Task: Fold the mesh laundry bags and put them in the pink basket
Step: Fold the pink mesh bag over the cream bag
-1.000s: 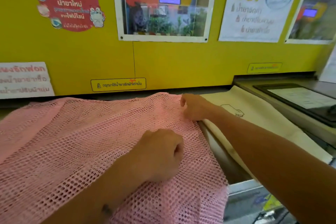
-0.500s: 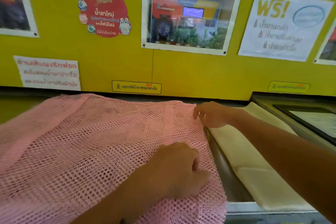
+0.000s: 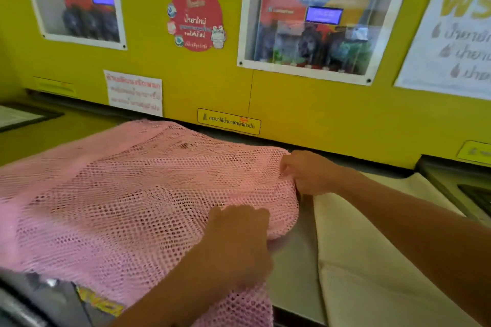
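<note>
A large pink mesh laundry bag point(image 3: 114, 202) lies spread over the machine top, filling the left and middle of the head view. My right hand point(image 3: 309, 171) pinches the bag's far right corner near the yellow wall. My left hand point(image 3: 239, 239) grips the bag's right edge nearer to me, fingers curled into the mesh, and the edge bulges up between the two hands. The bag's near edge hangs over the front of the machine. No pink basket is in view.
A cream cloth point(image 3: 372, 260) lies flat on the grey machine top point(image 3: 295, 273) right of the bag. A yellow wall point(image 3: 186, 87) with posters and stickers rises just behind. A dark panel point(image 3: 475, 196) sits at the far right, another at the far left.
The view has swung left and closer. My left hand has moved right to the bag's edge and both hands have drawn that edge inward, bunching it up.
</note>
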`<state>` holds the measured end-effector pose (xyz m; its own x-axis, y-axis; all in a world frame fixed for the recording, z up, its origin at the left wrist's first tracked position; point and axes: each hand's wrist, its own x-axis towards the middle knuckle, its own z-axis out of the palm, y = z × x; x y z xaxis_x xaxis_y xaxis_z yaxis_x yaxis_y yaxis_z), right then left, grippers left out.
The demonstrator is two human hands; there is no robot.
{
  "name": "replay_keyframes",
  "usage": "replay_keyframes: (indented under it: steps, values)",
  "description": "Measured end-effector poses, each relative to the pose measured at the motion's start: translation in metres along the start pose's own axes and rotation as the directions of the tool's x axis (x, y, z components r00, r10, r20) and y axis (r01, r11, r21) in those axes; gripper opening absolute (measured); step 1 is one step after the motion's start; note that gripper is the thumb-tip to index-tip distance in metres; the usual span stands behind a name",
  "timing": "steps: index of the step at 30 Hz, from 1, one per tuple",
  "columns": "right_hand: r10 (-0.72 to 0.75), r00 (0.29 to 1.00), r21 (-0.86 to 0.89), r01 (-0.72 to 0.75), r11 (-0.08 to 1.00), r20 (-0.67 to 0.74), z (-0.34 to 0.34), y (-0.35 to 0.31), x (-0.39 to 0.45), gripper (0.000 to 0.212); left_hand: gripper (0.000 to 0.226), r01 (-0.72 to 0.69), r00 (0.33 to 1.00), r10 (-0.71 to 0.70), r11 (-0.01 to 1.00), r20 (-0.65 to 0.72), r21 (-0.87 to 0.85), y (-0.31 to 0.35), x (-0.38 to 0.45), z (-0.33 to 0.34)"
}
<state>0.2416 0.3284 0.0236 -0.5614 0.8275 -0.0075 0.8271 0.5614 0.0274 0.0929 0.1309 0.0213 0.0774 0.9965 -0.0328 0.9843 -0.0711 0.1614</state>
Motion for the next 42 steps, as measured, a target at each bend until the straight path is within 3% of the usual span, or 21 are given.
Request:
replay_keyframes:
  steps: [5, 7, 10, 14, 18, 21, 24, 28, 30, 33, 39, 42]
  values:
    - [-0.114, 0.981, -0.087, 0.101, 0.991, -0.16, 0.018, -0.008, 0.014, 0.037, 0.005, 0.066, 0.993, -0.095, 0.942, -0.074, -0.329, -0.009, -0.02, -0.001]
    - [-0.149, 0.964, -0.141, 0.119, 0.983, -0.222, 0.019, -0.008, 0.021, 0.04, 0.021, 0.039, 0.992, -0.087, 0.894, -0.087, -0.446, -0.015, -0.026, 0.002]
    - [-0.132, 0.918, -0.072, 0.114, 0.991, -0.374, 0.011, -0.006, 0.031, 0.039, 0.062, -0.061, 0.988, -0.011, 0.888, -0.155, -0.456, -0.023, -0.034, 0.002]
    - [-0.133, 0.849, -0.088, 0.102, 0.991, -0.512, -0.011, -0.012, 0.042, 0.045, 0.047, -0.14, 0.963, 0.017, 0.887, -0.271, -0.441, -0.039, -0.037, -0.006]
    - [-0.216, 0.774, -0.156, 0.153, 0.976, -0.595, -0.032, -0.033, 0.053, 0.044, 0.035, -0.037, 0.9, -0.237, 0.795, -0.365, -0.606, -0.052, -0.043, -0.015]
    - [-0.256, 0.731, -0.217, 0.15, 0.965, -0.633, -0.042, -0.058, 0.065, 0.025, 0.031, 0.003, 0.837, -0.362, 0.752, -0.41, -0.659, -0.067, -0.052, -0.021]
    - [-0.272, 0.731, -0.252, 0.141, 0.957, -0.625, -0.042, -0.087, 0.082, 0.02, 0.047, 0.078, 0.826, -0.417, 0.751, -0.379, -0.656, -0.092, -0.06, -0.024]
    - [-0.33, 0.709, -0.318, 0.156, 0.935, -0.623, -0.035, -0.122, 0.111, 0.019, 0.023, 0.129, 0.857, -0.44, 0.688, -0.269, -0.714, -0.138, -0.068, -0.022]
    - [-0.351, 0.699, -0.346, 0.156, 0.925, -0.624, -0.038, -0.138, 0.127, 0.017, 0.015, 0.098, 0.889, -0.401, 0.641, -0.222, -0.762, -0.168, -0.072, -0.024]
    - [-0.36, 0.7, -0.367, 0.149, 0.918, -0.617, -0.05, -0.167, 0.154, 0.017, 0.022, 0.007, 0.939, -0.279, 0.602, -0.202, -0.798, -0.214, -0.077, -0.033]
    - [-0.346, 0.851, -0.452, 0.147, 0.88, -0.396, -0.088, -0.251, 0.208, 0.025, 0.027, -0.096, 0.99, -0.052, 0.435, -0.132, -0.895, -0.313, -0.088, -0.063]
    - [-0.284, 0.925, -0.449, 0.148, 0.881, -0.252, -0.097, -0.291, 0.232, 0.013, 0.028, -0.079, 0.997, 0.025, 0.369, -0.075, -0.926, -0.358, -0.089, -0.07]
